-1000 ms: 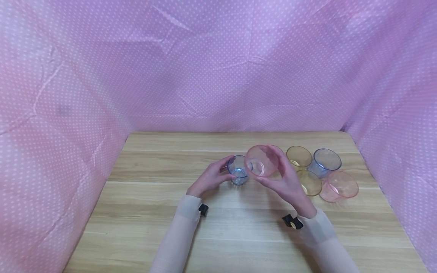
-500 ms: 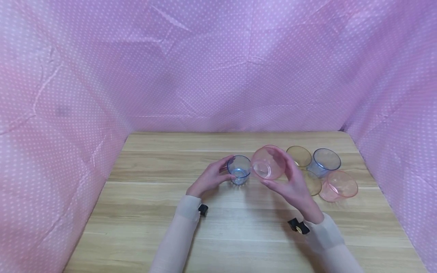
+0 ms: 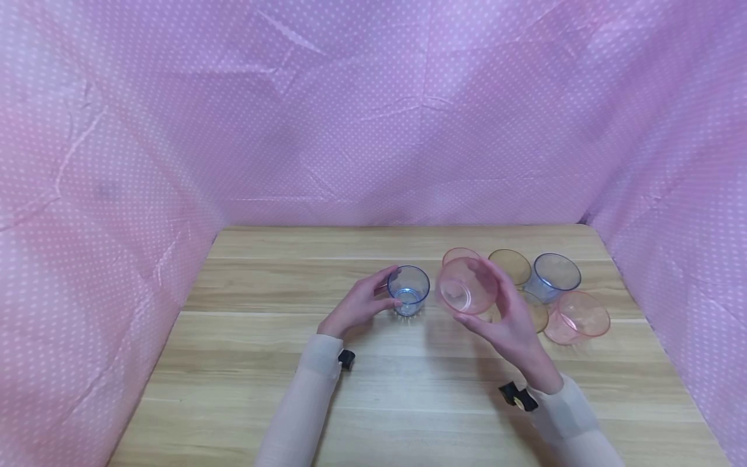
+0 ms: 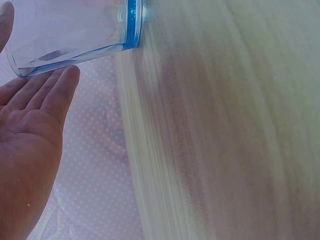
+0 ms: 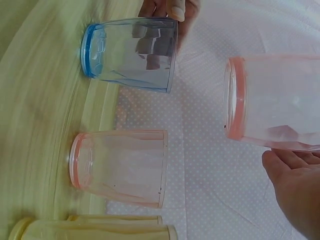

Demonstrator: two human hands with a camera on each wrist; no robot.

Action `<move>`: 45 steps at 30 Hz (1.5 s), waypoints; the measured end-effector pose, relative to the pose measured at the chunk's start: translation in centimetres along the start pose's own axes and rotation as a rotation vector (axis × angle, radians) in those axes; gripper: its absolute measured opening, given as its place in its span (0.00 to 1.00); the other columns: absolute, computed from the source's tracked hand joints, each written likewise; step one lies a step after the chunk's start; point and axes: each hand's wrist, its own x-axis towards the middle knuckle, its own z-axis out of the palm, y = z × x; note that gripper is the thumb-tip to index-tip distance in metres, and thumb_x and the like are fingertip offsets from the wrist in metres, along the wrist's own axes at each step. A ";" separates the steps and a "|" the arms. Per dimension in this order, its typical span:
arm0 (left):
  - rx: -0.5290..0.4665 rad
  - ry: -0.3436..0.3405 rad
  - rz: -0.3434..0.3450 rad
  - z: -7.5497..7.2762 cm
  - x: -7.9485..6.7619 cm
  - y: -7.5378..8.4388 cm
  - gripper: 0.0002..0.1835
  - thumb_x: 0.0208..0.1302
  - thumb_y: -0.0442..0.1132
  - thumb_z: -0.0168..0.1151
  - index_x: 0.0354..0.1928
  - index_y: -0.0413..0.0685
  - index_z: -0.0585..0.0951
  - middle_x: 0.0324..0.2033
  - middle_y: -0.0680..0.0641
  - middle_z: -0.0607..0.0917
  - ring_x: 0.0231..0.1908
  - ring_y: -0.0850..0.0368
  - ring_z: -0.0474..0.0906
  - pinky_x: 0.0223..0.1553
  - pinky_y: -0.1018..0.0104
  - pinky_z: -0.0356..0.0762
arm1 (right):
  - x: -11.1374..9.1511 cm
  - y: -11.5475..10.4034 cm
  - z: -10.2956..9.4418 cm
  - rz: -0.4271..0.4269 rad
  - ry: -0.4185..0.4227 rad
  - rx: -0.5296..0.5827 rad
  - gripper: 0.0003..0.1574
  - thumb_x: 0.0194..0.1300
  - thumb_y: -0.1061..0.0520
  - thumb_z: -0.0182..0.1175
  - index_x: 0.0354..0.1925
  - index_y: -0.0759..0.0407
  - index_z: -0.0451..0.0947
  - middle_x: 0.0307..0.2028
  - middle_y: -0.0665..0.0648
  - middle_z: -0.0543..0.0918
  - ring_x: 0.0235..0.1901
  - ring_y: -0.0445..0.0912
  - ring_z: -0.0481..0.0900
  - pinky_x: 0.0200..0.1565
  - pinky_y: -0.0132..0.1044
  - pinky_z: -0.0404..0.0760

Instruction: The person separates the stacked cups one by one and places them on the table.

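A clear blue cup (image 3: 410, 288) stands upright on the wooden table, its side gripped by my left hand (image 3: 363, 303) between thumb and fingers. My right hand (image 3: 512, 324) holds a clear pink cup (image 3: 463, 288) in the air, to the right of the blue cup and apart from it. The right wrist view shows the held pink cup's base (image 5: 236, 97) off the table, with fingers (image 5: 280, 162) along its side. A second pink cup (image 3: 458, 253) stands on the table just behind the held one, partly hidden by it.
To the right of the held cup stand two yellow cups, the rear one (image 3: 510, 264) and the front one (image 3: 533, 311), partly covered by my right hand. Beside them are another blue cup (image 3: 557, 275) and another pink cup (image 3: 580, 318). Pink dotted cloth (image 3: 373, 130) surrounds the table (image 3: 373, 402).
My right hand has moved to the right and slightly nearer with the pink cup, away from the blue cup. More of the pink cup behind now shows. My left hand has stayed put.
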 end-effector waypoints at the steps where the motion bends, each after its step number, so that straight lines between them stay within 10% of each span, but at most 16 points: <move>1: -0.002 0.000 -0.002 0.0 0.0 0.0 0.43 0.66 0.40 0.73 0.79 0.44 0.63 0.74 0.44 0.70 0.72 0.47 0.69 0.73 0.60 0.67 | -0.1 0.0 0.0 0.005 0.002 0.001 0.64 0.39 0.86 0.72 0.74 0.77 0.57 0.68 0.69 0.74 0.70 0.46 0.70 0.74 0.30 0.64; 31: 0.001 0.012 0.002 0.2 -0.2 -0.7 0.44 0.66 0.43 0.72 0.80 0.45 0.62 0.74 0.43 0.69 0.72 0.44 0.69 0.74 0.56 0.67 | -4.5 2.0 -0.5 0.228 0.015 -0.126 0.56 0.48 0.78 0.76 0.72 0.69 0.62 0.65 0.71 0.74 0.65 0.37 0.73 0.68 0.23 0.69; 40: -0.010 0.015 -0.002 0.2 -0.3 -0.5 0.44 0.66 0.44 0.72 0.80 0.46 0.62 0.74 0.43 0.70 0.72 0.45 0.69 0.74 0.56 0.66 | -4.7 3.2 -0.1 0.331 -0.047 -0.287 0.60 0.52 0.64 0.81 0.74 0.69 0.58 0.65 0.70 0.76 0.66 0.65 0.72 0.66 0.19 0.67; 45: -0.007 0.015 0.004 0.2 -0.1 -0.6 0.44 0.66 0.44 0.72 0.79 0.44 0.62 0.74 0.43 0.70 0.71 0.45 0.69 0.74 0.56 0.67 | -4.4 3.5 0.2 0.422 -0.068 -0.352 0.58 0.55 0.55 0.81 0.74 0.67 0.60 0.68 0.67 0.74 0.68 0.63 0.71 0.72 0.48 0.70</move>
